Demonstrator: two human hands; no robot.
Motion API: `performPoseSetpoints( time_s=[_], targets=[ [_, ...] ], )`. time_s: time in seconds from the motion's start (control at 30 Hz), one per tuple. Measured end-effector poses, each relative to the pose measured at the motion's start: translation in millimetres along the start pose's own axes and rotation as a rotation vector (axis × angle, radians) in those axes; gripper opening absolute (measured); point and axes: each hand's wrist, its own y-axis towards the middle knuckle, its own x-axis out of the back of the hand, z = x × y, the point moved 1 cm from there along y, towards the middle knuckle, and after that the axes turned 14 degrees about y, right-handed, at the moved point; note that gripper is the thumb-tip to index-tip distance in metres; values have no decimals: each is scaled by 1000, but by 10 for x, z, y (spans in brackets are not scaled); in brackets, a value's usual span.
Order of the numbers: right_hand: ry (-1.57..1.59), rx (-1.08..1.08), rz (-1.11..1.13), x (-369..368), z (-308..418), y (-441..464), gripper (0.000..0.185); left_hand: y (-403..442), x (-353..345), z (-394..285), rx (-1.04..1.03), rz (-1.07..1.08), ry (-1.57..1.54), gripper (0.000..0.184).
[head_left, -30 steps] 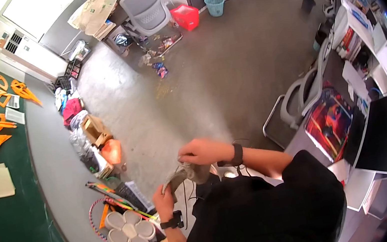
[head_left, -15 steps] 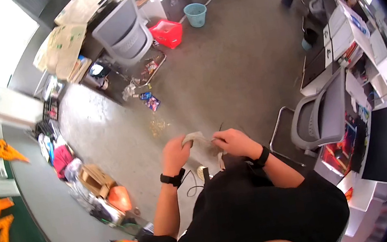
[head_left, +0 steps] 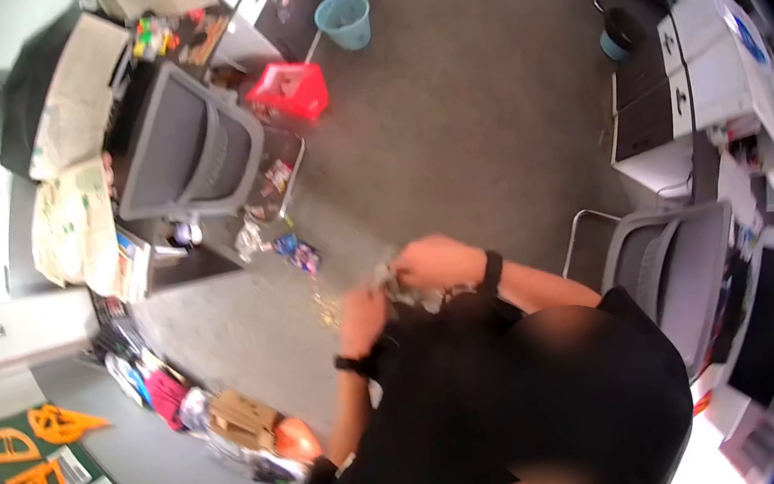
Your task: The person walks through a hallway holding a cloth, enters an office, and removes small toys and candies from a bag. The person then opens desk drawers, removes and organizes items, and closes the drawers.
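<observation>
My left hand (head_left: 364, 318) and my right hand (head_left: 438, 263) are close together in front of my body, fingers closed. Between them is a crumpled greyish-beige cloth (head_left: 403, 292), which both hands grip. The left hand is blurred, and the cloth's lower part runs into the dark clothing below. Each wrist wears a black band. Past the hands, on the floor, lie yellowish crumbs (head_left: 327, 307) and a blue and purple wrapper (head_left: 298, 253).
A grey chair (head_left: 195, 151) stands at the upper left beside a red bin (head_left: 291, 93) and a light blue bin (head_left: 344, 22). Another grey chair (head_left: 675, 272) is at the right. A cardboard box (head_left: 243, 419) and bags line the left wall.
The view has swung left, so the room appears turned. My hands have drawn closer together, and the cloth stretched between them earlier is now bunched up.
</observation>
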Motion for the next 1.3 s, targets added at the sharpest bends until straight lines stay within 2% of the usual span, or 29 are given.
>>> performPoseSetpoints(
  time_s=[0.03, 0.07, 0.1, 0.2, 0.33, 0.43, 0.47, 0.53, 0.57, 0.63, 0.7, 0.77, 0.83, 0.93, 1.0, 1.03, 1.1, 1.13, 1.17, 1.27, 1.3],
  targets=[
    [-5, 14, -22, 295, -1, 143, 19, 295, 95, 53, -132, -92, -3, 25],
    [-18, 36, -53, 617, 99, 260, 20, 499, 381, -133, -31, -85, -95, 21],
    [23, -57, -29, 923, 187, 394, 24, 811, 289, 85, -94, -192, -107, 18],
    [311, -67, -179, 1424, -234, 837, 27, 1414, 630, -39, -17, -192, -316, 17],
    [510, -255, -154, 1942, -661, 1490, 27, 2305, 699, 177, 60, -258, -313, 18],
    [426, -227, -157, 2300, -984, 2123, 26, 3282, 595, 401, 104, -174, -352, 20],
    [306, -261, -177, 2441, -1053, 2318, 26, 3640, 594, 431, 130, -150, -372, 21],
    [61, -252, -190, 2768, -1238, 2824, 25, 4403, 743, 300, -6, -167, -252, 27],
    [36, -248, -174, 2947, -1337, 3070, 26, 4794, 807, 314, -81, -179, -170, 29],
    [117, -311, -43, 3306, -1518, 3512, 26, 5520, 1032, 206, -98, -114, -21, 33],
    [182, -327, 58, 3642, -1795, 3932, 25, 6006, 1365, 71, -69, -132, -92, 37],
    [250, -286, 46, 3890, -2117, 4370, 25, 6499, 1434, 3, -29, -194, -238, 40],
    [357, -298, 35, 3987, -2542, 4869, 24, 6794, 1299, 86, 25, -269, -432, 43],
    [564, -471, 36, 3937, -3384, 5495, 24, 7055, 872, 149, 284, -161, -529, 43],
    [689, -660, -7, 3766, -4036, 5740, 24, 7291, 372, 228, 449, -90, -516, 40],
    [685, -677, -11, 3667, -4390, 5780, 25, 7346, 59, 208, 524, -43, -525, 38],
    [564, -561, 37, 3506, -5065, 5832, 26, 7587, -661, 229, 425, -78, -572, 37],
    [498, -489, 67, 3433, -5370, 5880, 27, 7816, -739, 172, 447, 70, -584, 33],
    [467, -535, 40, 3387, -5546, 5966, 27, 7988, -1020, 174, 299, -94, -487, 27],
    [535, -727, 50, 3264, -6154, 6269, 26, 8700, -1395, 305, 251, 59, -620, 22],
    [624, -789, 49, 3214, -6383, 6375, 26, 8850, -1479, 375, 250, 48, -610, 21]
  ],
)
